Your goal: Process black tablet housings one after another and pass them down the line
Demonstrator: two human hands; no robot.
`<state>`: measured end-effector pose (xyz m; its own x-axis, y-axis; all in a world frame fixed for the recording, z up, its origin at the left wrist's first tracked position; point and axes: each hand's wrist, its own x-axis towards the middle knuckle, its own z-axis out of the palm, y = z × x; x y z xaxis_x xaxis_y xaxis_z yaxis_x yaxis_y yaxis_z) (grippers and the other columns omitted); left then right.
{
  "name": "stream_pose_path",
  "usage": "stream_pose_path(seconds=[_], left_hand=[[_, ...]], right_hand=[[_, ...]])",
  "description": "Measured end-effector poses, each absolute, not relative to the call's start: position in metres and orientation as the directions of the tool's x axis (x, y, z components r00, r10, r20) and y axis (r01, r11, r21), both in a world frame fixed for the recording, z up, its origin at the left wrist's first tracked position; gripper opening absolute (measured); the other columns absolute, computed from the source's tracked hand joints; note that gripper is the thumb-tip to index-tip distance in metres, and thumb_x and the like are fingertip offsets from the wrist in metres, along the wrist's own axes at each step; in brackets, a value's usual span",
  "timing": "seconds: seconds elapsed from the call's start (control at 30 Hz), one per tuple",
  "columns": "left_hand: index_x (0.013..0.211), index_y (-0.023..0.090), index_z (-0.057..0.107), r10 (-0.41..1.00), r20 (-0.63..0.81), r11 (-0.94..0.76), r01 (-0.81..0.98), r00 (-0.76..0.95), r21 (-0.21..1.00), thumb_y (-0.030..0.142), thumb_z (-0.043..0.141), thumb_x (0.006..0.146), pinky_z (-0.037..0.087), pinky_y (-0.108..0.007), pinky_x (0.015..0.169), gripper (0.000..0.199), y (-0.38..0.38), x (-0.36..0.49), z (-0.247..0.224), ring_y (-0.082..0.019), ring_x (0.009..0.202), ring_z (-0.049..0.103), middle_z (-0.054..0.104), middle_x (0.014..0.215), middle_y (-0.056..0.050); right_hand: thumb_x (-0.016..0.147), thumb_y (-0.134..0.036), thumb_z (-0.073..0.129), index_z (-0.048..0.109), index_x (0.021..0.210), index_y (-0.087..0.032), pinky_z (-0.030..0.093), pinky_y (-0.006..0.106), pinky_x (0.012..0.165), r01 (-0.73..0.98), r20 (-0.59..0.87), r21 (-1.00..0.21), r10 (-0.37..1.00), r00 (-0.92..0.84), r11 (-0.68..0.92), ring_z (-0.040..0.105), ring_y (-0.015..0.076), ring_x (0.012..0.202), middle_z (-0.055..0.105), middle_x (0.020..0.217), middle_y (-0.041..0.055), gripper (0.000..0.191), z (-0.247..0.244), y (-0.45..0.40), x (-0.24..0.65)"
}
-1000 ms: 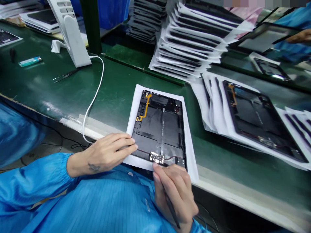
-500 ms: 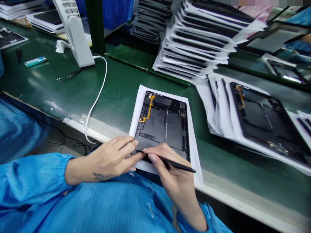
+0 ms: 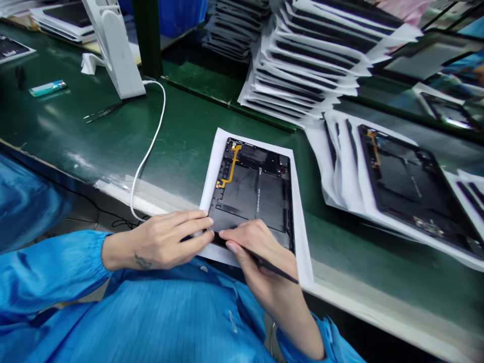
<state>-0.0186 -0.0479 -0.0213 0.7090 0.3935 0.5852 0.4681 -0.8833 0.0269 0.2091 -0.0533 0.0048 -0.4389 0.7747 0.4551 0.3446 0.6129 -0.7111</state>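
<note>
The right hand (image 3: 260,249) holds a slim black tool (image 3: 280,271) over the open tablet's (image 3: 245,194) near end; the left hand (image 3: 162,239) rests at its near left corner.

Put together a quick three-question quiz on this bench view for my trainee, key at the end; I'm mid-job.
1. Multiple choice: as pictured, which part of the open black device is the left hand nearest?
A) the top right corner
B) the lower left corner
C) the top left corner
2. True or false: the right hand holds a thin black tool.
3. Fill in: the tweezers on the green bench lie beside the foot of the ____.

Key: 1: B. 2: True. 3: white stand.
</note>
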Motion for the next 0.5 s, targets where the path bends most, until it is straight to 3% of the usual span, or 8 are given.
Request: stream_pose_path(seconds=[0.27, 0.5], left_hand=[[0.112, 0.004, 0.068, 0.4, 0.589, -0.87, 0.493, 0.703, 0.002, 0.015, 0.059, 0.097, 0.065, -0.037, 0.088, 0.021, -0.048, -0.015, -0.019, -0.028, 0.109, 0.073, 0.076, 0.114, -0.014], [0.098, 0.009, 0.07, 0.393, 0.599, -0.867, 0.499, 0.698, -0.012, 0.015, 0.058, 0.097, 0.061, -0.037, 0.081, 0.013, -0.039, -0.004, -0.007, -0.025, 0.094, 0.073, 0.077, 0.1, -0.009]], right_hand=[[0.094, -0.003, 0.059, 0.068, 0.105, -0.02, 0.054, 0.035, 0.093, 0.394, 0.443, -0.688, 0.783, -0.437, 0.609, 0.068, 0.0157, 0.089, 0.073, 0.092, 0.0013, 0.022, 0.006, -0.061, 0.232], [0.094, -0.003, 0.059, 0.067, 0.106, -0.019, 0.054, 0.034, 0.095, 0.456, 0.436, -0.665, 0.804, -0.405, 0.591, 0.067, 0.0161, 0.091, 0.072, 0.093, 0.0029, 0.021, 0.007, -0.073, 0.248]])
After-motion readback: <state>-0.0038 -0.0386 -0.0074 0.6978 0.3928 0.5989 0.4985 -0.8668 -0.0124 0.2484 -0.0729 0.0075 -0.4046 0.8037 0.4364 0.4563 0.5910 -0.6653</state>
